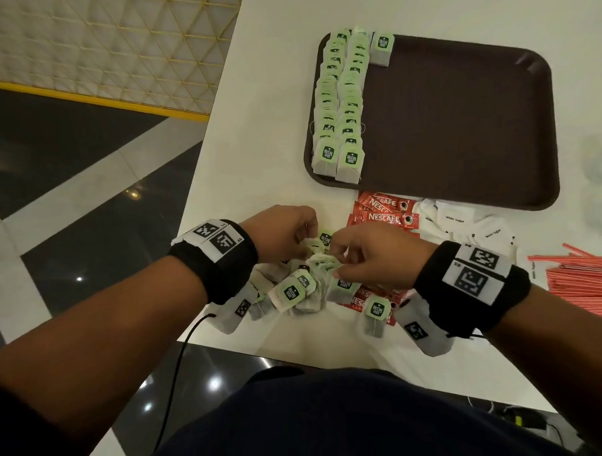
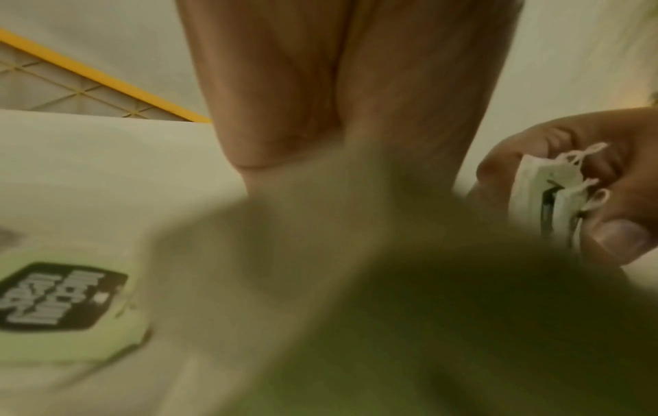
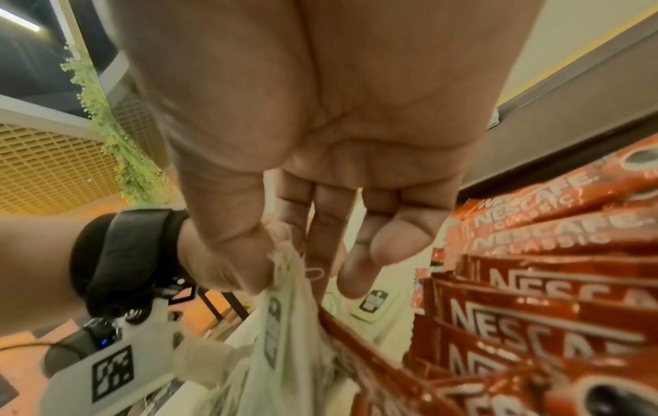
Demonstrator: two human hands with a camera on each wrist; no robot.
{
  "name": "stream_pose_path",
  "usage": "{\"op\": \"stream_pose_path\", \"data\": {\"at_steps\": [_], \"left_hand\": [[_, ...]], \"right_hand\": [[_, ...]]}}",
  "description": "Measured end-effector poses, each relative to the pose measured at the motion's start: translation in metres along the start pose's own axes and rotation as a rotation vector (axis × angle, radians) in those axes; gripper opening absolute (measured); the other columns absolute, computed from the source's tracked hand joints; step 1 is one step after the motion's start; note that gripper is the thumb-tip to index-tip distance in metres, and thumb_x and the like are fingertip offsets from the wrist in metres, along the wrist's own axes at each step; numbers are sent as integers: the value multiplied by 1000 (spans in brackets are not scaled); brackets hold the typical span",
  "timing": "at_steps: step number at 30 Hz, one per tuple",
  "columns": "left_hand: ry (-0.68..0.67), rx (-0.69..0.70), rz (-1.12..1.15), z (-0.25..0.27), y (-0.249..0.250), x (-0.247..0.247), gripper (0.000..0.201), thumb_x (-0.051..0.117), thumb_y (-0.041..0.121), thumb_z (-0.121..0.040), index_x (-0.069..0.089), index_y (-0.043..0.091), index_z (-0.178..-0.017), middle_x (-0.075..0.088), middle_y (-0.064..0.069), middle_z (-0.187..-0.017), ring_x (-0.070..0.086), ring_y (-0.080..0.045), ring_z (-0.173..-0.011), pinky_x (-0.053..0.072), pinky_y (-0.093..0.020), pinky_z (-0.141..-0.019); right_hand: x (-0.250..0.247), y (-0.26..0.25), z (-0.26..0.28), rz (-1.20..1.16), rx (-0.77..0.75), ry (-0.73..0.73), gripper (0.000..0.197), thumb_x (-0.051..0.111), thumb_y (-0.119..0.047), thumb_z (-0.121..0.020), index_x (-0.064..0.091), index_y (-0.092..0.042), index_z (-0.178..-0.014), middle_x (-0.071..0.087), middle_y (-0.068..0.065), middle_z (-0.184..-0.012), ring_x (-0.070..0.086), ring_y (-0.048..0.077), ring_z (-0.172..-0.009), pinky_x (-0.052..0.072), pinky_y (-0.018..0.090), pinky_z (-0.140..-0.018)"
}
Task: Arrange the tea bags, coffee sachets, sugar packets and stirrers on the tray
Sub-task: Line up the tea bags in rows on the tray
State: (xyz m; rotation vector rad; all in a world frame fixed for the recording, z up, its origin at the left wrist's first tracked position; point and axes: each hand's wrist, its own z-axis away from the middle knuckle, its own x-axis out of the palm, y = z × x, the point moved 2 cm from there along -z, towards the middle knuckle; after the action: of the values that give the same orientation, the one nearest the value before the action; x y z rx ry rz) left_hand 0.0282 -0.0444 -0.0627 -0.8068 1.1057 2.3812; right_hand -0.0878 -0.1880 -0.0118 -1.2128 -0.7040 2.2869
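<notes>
A small bunch of tea bags [image 3: 281, 321] is pinched between the thumb and fingers of the right hand [image 1: 372, 256], the bags hanging below the fingertips with their strings looped at the top. The left hand [image 1: 282, 228] is held just beside it, at nine o'clock, its fingers curled in over the same heap; what, if anything, is gripped there cannot be told, the left wrist view being blurred by a bag pressed close to the lens. Both hands are poised over a loose pile of tea bags [image 1: 295, 293] with green tags, heaped at the near edge of a white table [image 1: 255, 127]. One more tea bag [image 1: 376, 314] is seen lying apart at four o'clock from the pile, partly on red coffee sachets [image 1: 388, 213], which are spread under and beyond the right hand. White sugar packets [image 1: 463, 225] are laid just beside the sachets at three o'clock, and red stirrers [image 1: 581, 279] are stacked farther out in the same direction, near the table's right side. A dark brown tray [image 1: 459, 120] is set at twelve o'clock from the hands, well apart from them. Along its left side two overlapping rows of tea bags [image 1: 339, 100] have been laid, with a single bag [image 1: 382, 49] placed at the far end, beginning a third row. A black band with printed markers is worn on each wrist [image 1: 222, 258].
</notes>
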Motion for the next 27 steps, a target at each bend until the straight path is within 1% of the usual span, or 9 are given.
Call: {"op": "stream_pose_path", "data": {"at_steps": [2,5,7,9,12,16,20,24,27], "left_hand": [[41,3,37,1,-2,-5,26,78,25,-80,57,28,-95,61,15,-82,56,-5,-73,41,-21,-64],[91,-10,115,4,-4,-16,21,77,27,-82,64,25,-98,63,12,-85,59,-8,-79,47,-23,-70],[116,-9,160,5,-3,-25,19,74,27,-85,65,21,-100,63,9,-87,60,-11,-81,49,-30,-76],[138,19,209,7,0,-35,12,70,28,-89,64,23,-97,65,4,-89,60,-16,-82,49,-34,-79],[160,58,349,10,5,-49,7,63,24,-95,60,29,-91,68,-6,-99,64,-26,-92,52,-39,-85],[166,84,570,7,15,-67,7,54,15,-100,59,20,-99,66,-15,-113,65,-30,-103,56,-42,-91],[159,108,625,-1,23,-77,11,48,11,-102,56,18,-99,62,-19,-115,64,-18,-95,58,-31,-84],[175,111,645,-7,27,-78,10,44,13,-104,53,17,-103,61,-4,-103,60,-8,-85,54,-21,-72],[151,77,690,-11,27,-69,11,40,15,-105,50,19,-101,61,0,-97,59,-9,-81,51,-25,-70]], "right_hand": [[-6,4,1,-79,0,52,17,69,-25,-86,55,-26,-77,52,-14,-67,48,-5,-58,38,15,-58],[-15,13,1,-235,23,138,22,70,-27,-87,52,-27,-75,54,-11,-64,46,0,-55,43,22,-62],[-23,17,2,-329,40,187,18,70,-25,-88,55,-20,-81,56,-5,-63,47,11,-55,43,28,-61],[-33,20,2,-401,55,237,16,69,-23,-89,57,-12,-88,65,3,-69,57,24,-62,49,33,-66],[-47,21,3,-450,53,298,14,67,-21,-90,58,-11,-93,69,4,-79,64,9,-71,51,25,-73],[-65,19,0,-448,46,351,16,65,-24,-91,57,-11,-97,68,18,-88,58,15,-73,49,30,-73],[-75,17,-5,-423,55,354,17,64,-27,-92,56,-13,-98,64,27,-90,54,23,-72,52,43,-69],[-75,19,-11,-527,83,337,17,63,-21,-93,55,-7,-98,60,33,-86,49,23,-65,46,29,-56],[-68,24,-16,-603,121,324,17,62,-16,-93,54,-3,-100,62,34,-88,55,28,-70,50,38,-63]]}}
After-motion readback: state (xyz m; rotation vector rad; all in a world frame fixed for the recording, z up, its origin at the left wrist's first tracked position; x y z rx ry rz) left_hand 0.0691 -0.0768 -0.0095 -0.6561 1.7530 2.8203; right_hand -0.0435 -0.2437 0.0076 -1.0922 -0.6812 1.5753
